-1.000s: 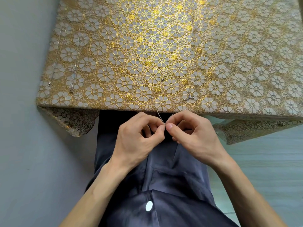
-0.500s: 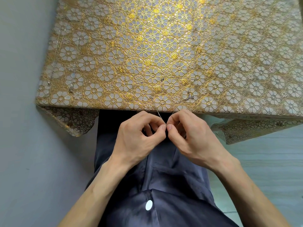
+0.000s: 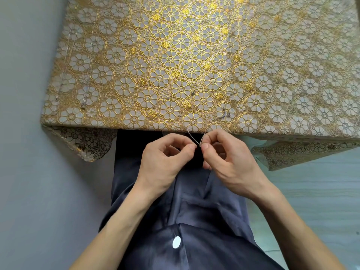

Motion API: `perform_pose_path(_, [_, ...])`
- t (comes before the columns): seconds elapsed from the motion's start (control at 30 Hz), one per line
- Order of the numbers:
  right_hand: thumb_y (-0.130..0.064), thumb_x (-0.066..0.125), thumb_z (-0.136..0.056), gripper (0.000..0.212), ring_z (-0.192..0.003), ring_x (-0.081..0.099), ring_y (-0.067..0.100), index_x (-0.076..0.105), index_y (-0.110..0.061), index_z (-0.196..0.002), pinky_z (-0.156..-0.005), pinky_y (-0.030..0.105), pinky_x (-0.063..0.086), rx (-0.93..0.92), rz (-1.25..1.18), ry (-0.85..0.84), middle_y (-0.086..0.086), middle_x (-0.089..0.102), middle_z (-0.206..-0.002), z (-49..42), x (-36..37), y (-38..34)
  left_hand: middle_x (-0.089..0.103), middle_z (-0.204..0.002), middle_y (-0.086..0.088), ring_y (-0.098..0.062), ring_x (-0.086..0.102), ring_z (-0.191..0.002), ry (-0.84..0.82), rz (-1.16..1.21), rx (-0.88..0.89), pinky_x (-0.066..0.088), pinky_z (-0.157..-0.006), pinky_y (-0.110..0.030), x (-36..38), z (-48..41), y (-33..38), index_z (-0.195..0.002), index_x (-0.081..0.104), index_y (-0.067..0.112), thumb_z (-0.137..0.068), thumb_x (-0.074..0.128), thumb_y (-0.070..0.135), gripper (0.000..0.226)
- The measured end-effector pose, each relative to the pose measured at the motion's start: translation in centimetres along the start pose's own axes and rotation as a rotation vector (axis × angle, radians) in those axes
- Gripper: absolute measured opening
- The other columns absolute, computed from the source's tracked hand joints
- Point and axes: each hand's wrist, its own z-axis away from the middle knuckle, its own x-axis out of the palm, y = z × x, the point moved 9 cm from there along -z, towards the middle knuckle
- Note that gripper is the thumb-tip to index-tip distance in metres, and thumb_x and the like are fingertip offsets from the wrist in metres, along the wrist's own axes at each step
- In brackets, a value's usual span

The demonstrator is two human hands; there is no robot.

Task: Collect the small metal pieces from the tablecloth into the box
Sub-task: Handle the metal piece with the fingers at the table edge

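A thin silver chain (image 3: 193,138) hangs from the near edge of the gold flowered tablecloth (image 3: 272,55) in a small V. My right hand (image 3: 229,158) pinches its low point between thumb and forefinger. My left hand (image 3: 165,162) pinches the same end just to the left, its other fingers curled. Both hands are below the table edge, over my lap. More small metal pieces lie on the cloth: a cluster (image 3: 225,114) near the front edge, a tiny piece (image 3: 192,93) farther in, and chain bits (image 3: 84,102) at the left. No box is in view.
A long fine chain (image 3: 67,71) runs along the left edge of the cloth. The cloth's corners hang down at the front left (image 3: 87,145) and front right (image 3: 292,152). A grey wall is on the left, and my dark shirt (image 3: 185,221) fills the foreground.
My hands have drawn slightly apart and shifted a little right. The chain now shows as a V between the table edge and my fingertips.
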Motion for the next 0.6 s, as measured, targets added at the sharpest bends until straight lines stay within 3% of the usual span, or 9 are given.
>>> perform_pose_path(0.07, [-0.026, 0.056, -0.093, 0.009, -0.062, 0.061, 0.019, 0.056, -0.025, -0.084, -0.061, 0.04, 0.053, 0.004, 0.003, -0.004, -0.011, 0.059, -0.067, 0.0, 0.0, -0.1, 0.067, -0.069, 0.015, -0.009, 0.055, -0.063, -0.001, -0.002, -0.005, 0.047, -0.066, -0.025, -0.1, -0.1, -0.1, -0.078, 0.074, 0.039, -0.071, 0.068, 0.05, 0.014])
perform_pose_path(0.2, [-0.026, 0.057, -0.093, 0.009, -0.06, 0.063, 0.015, 0.056, -0.025, -0.084, -0.06, 0.028, 0.05, 0.003, -0.017, -0.003, -0.01, 0.06, -0.067, 0.0, -0.1, -0.2, 0.069, -0.07, 0.013, -0.013, 0.057, -0.064, 0.007, -0.056, -0.028, 0.049, -0.068, -0.033, -0.3, 0.0, -0.1, -0.079, 0.075, 0.036, -0.073, 0.07, 0.05, 0.017])
perform_pose_path(0.37, [-0.024, 0.058, -0.093, 0.008, -0.064, 0.056, 0.013, 0.056, -0.02, -0.086, -0.061, 0.016, 0.039, -0.073, 0.127, 0.016, -0.01, 0.059, -0.071, 0.0, -0.3, -0.8, 0.072, -0.075, 0.012, -0.004, 0.056, -0.063, -0.018, -0.173, 0.027, 0.044, -0.064, -0.016, -0.4, 0.2, 0.9, -0.08, 0.076, 0.032, -0.079, 0.072, 0.036, 0.006])
perform_pose_path(0.6, [-0.03, 0.052, -0.092, 0.012, -0.073, 0.047, -0.003, 0.055, -0.018, -0.09, -0.068, 0.009, 0.035, -0.223, 0.34, 0.045, -0.013, 0.049, -0.083, 0.2, -0.2, -2.2, 0.071, -0.073, 0.009, -0.005, 0.057, -0.06, -0.023, -0.213, 0.035, 0.046, -0.061, -0.016, -0.4, 0.0, 1.4, -0.078, 0.075, 0.032, -0.077, 0.071, 0.04, 0.01])
